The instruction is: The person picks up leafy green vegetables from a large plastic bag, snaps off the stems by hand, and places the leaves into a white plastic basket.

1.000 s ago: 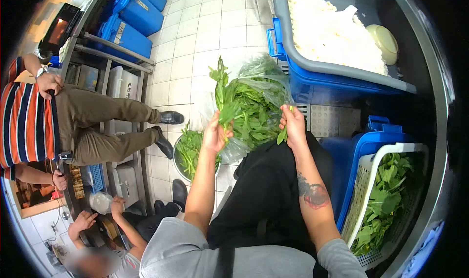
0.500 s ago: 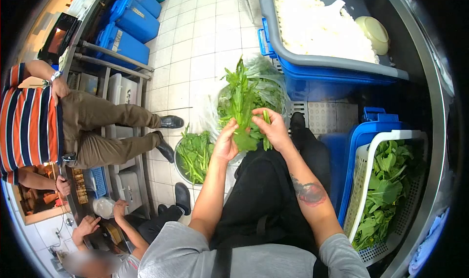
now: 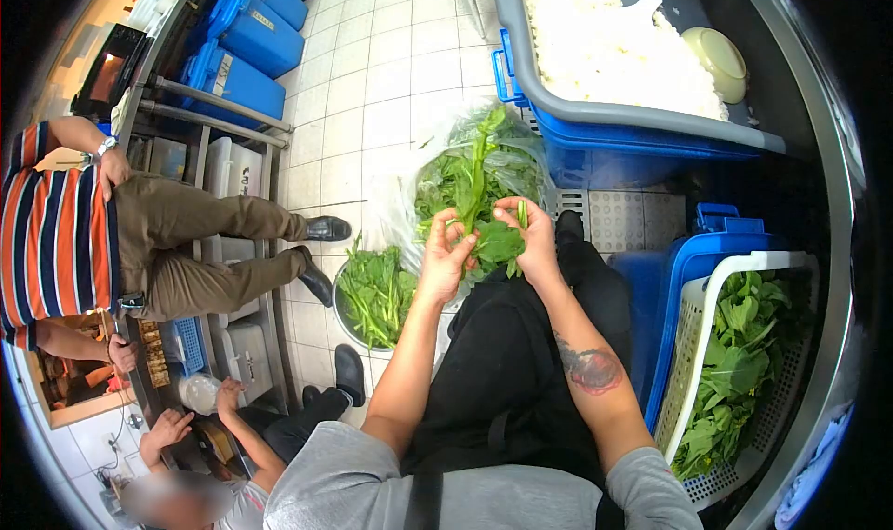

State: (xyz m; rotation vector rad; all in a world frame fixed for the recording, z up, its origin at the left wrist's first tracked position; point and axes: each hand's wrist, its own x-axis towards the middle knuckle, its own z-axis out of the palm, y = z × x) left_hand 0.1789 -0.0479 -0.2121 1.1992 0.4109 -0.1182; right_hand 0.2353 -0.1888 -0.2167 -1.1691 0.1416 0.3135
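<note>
1. The left hand (image 3: 445, 254) grasps a leafy green stalk (image 3: 478, 172) between thumb and fingers, its tip pointing away from the body.
2. The right hand (image 3: 530, 241) pinches short cut-looking stem pieces (image 3: 523, 215); a broad leaf (image 3: 500, 242) lies between the hands.
3. The hands have drawn together since a second ago, so both seem engaged on one stalk.
4. Just beyond is an open plastic bag (image 3: 398, 215) of leafy greens; a round bowl (image 3: 341, 323) of stemmed greens sits beside it.
</note>
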